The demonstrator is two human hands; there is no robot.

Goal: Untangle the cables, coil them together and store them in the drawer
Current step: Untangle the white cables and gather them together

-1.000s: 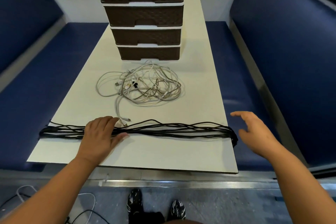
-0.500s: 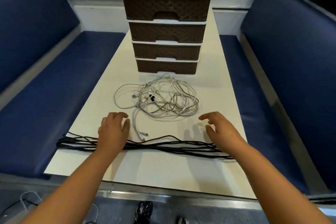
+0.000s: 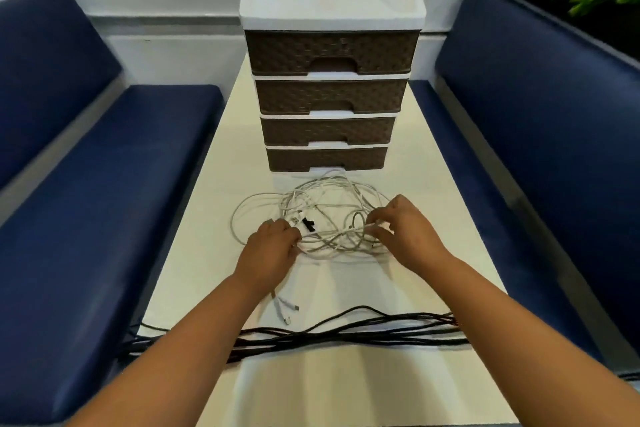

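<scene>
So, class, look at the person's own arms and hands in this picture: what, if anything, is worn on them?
Nothing is worn. The left hand and the right hand are both bare, with no gloves, and no rings or watch can be seen. Both forearms are bare as far as the picture's lower edge, with no sleeve, strap or marking showing.

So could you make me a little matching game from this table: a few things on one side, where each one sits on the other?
Things:
1. white cable tangle
2. black cable bundle
3. drawer unit
4. blue benches

Places:
A. far end of the table
B. either side of the table
C. near edge, stretched sideways
D. middle, under both hands

Pairs: 1-D, 2-C, 3-A, 4-B
</scene>
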